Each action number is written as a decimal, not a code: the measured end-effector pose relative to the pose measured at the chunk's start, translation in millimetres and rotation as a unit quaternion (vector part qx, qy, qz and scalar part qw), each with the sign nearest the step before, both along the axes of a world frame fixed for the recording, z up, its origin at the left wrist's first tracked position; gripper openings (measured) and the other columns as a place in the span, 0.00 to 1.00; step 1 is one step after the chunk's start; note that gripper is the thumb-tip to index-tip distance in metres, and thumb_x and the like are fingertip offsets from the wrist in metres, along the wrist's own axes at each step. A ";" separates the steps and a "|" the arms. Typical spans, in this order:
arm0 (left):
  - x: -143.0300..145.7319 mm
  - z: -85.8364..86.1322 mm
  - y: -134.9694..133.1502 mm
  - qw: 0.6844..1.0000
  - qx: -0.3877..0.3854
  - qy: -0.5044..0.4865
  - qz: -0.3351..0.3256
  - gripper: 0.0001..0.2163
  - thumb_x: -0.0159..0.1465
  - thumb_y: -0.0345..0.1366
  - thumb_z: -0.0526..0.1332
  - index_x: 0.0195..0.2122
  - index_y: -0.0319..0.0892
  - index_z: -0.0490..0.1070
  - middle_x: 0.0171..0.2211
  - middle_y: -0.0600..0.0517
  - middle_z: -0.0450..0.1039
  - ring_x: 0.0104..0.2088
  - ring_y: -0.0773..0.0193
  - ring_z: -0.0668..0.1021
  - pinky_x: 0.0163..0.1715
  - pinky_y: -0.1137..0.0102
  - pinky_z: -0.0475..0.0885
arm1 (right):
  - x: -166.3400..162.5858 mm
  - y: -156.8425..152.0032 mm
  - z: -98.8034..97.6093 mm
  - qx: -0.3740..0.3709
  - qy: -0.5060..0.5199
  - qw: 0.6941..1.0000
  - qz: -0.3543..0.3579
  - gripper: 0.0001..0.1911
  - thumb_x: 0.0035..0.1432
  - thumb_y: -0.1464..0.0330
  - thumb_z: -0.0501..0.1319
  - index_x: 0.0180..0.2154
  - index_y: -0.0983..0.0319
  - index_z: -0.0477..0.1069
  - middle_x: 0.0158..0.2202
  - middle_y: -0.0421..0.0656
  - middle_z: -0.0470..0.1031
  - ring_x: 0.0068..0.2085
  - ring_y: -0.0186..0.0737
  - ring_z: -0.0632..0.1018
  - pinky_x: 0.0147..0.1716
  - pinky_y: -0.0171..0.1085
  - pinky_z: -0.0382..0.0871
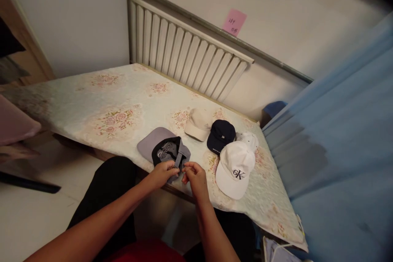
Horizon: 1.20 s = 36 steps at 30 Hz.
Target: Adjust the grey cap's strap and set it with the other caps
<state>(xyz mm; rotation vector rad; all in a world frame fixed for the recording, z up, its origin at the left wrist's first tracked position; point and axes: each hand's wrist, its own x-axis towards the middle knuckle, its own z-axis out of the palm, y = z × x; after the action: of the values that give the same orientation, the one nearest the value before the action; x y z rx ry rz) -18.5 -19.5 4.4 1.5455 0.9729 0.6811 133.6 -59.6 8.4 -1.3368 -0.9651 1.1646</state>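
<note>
Grey cap (155, 141), turned upside down at the near edge of the table (92, 102), with dark lining and back opening upward, most likely to bring the strap (180, 163) within easy reach. Pinched at that strap from both sides. Left hand (162, 173) closed on the strap where it meets the cap's rear edge. Right hand (194, 178) nipping the loose end between thumb and forefinger, other fingers curled in. Held low and close to the body, over the lap, apparently for a steady grip on so small a part.

Just to the right, clear of the hands and right way up: white cap (235, 168) with a dark logo, navy cap (220, 135) behind it, beige cap (198, 123) further left, second white cap (250, 140) half hidden at the back. Grouped close together, some touching, apart from the grey one, seemingly to leave room around it.

Beyond the table, white radiator (184, 53) and pink note (234, 21) on the wall, with blue curtain (337, 131) at the right
</note>
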 end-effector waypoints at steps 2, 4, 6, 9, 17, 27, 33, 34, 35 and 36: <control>1.9 1.0 -1.3 1.000 0.015 0.006 -0.006 0.08 0.55 0.39 0.55 0.26 0.41 0.68 0.26 0.54 0.72 0.30 0.62 0.72 0.33 0.70 0.65 | -3.3 2.3 -0.6 -0.010 0.010 1.000 0.001 0.10 0.47 0.66 0.59 0.35 0.62 0.71 0.24 0.37 0.75 0.16 0.30 0.69 0.16 0.31 0.61; 3.8 2.9 -3.3 0.999 0.044 0.010 -0.030 0.07 0.55 0.36 0.54 0.26 0.42 0.70 0.27 0.54 0.74 0.32 0.62 0.73 0.37 0.71 0.65 | -7.1 4.1 -1.8 -0.024 0.003 1.000 0.009 0.10 0.48 0.65 0.59 0.34 0.63 0.72 0.17 0.35 0.72 0.15 0.30 0.66 0.15 0.30 0.59; 5.1 4.5 -5.1 0.995 0.078 0.016 -0.052 0.08 0.56 0.33 0.53 0.25 0.42 0.71 0.28 0.54 0.75 0.33 0.63 0.74 0.39 0.72 0.65 | -10.0 5.5 -3.3 -0.033 -0.001 0.999 0.013 0.10 0.50 0.64 0.58 0.32 0.63 0.72 0.11 0.33 0.66 0.13 0.30 0.63 0.14 0.30 0.55; 5.4 3.8 -6.4 0.992 0.106 0.030 -0.066 0.10 0.56 0.32 0.52 0.26 0.42 0.73 0.29 0.54 0.75 0.33 0.63 0.74 0.38 0.72 0.64 | -12.3 6.6 -5.7 -0.032 0.007 0.999 0.006 0.12 0.52 0.60 0.57 0.29 0.63 0.71 0.08 0.31 0.61 0.12 0.28 0.59 0.13 0.29 0.49; 8.3 -13.2 -7.8 0.988 0.104 0.109 -0.031 0.07 0.55 0.37 0.56 0.27 0.40 0.71 0.25 0.55 0.70 0.28 0.64 0.70 0.29 0.72 0.62 | -13.4 11.3 -11.6 -0.022 0.040 0.999 -0.017 0.08 0.45 0.63 0.62 0.26 0.62 0.67 0.10 0.28 0.59 0.12 0.26 0.56 0.14 0.30 0.45; 7.5 -19.6 -10.4 0.981 0.137 0.130 -0.032 0.10 0.60 0.37 0.50 0.28 0.41 0.68 0.27 0.51 0.71 0.31 0.61 0.72 0.34 0.69 0.63 | -13.6 11.5 -17.1 -0.017 0.072 0.997 -0.033 0.11 0.46 0.62 0.62 0.25 0.60 0.62 0.08 0.28 0.58 0.12 0.26 0.56 0.15 0.30 0.45; 4.9 -18.0 -10.5 0.982 0.144 0.116 -0.046 0.13 0.62 0.39 0.47 0.30 0.42 0.69 0.31 0.50 0.74 0.34 0.61 0.75 0.38 0.69 0.65 | -12.7 9.7 -15.8 -0.017 0.068 0.997 -0.027 0.11 0.46 0.62 0.62 0.28 0.61 0.65 0.09 0.29 0.60 0.12 0.26 0.57 0.15 0.30 0.46; 4.5 -17.8 -10.6 0.982 0.144 0.117 -0.047 0.14 0.62 0.39 0.47 0.30 0.42 0.70 0.31 0.49 0.74 0.34 0.61 0.75 0.38 0.69 0.65 | -12.6 9.3 -15.7 -0.016 0.065 0.997 -0.028 0.11 0.46 0.62 0.62 0.29 0.62 0.66 0.09 0.29 0.60 0.12 0.27 0.57 0.15 0.29 0.46; 4.1 -17.6 -10.5 0.981 0.144 0.118 -0.046 0.14 0.63 0.39 0.47 0.30 0.42 0.70 0.31 0.49 0.74 0.34 0.60 0.75 0.38 0.69 0.64 | -12.4 8.9 -15.7 -0.016 0.062 0.998 -0.029 0.11 0.46 0.62 0.62 0.30 0.62 0.67 0.09 0.29 0.61 0.12 0.27 0.57 0.15 0.29 0.46; 4.0 -17.6 -10.4 0.981 0.144 0.121 -0.044 0.14 0.63 0.39 0.47 0.30 0.42 0.70 0.31 0.49 0.74 0.34 0.60 0.75 0.37 0.69 0.64 | -12.4 8.5 -15.9 -0.016 0.059 0.998 -0.031 0.11 0.46 0.63 0.63 0.30 0.62 0.67 0.09 0.29 0.61 0.12 0.27 0.57 0.15 0.29 0.46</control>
<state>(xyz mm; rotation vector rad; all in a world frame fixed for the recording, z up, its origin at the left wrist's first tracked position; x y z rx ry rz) -14.5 -29.9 -13.2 1.9502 1.0098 0.5985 121.3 -51.1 -7.5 -1.2998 -0.8186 1.2021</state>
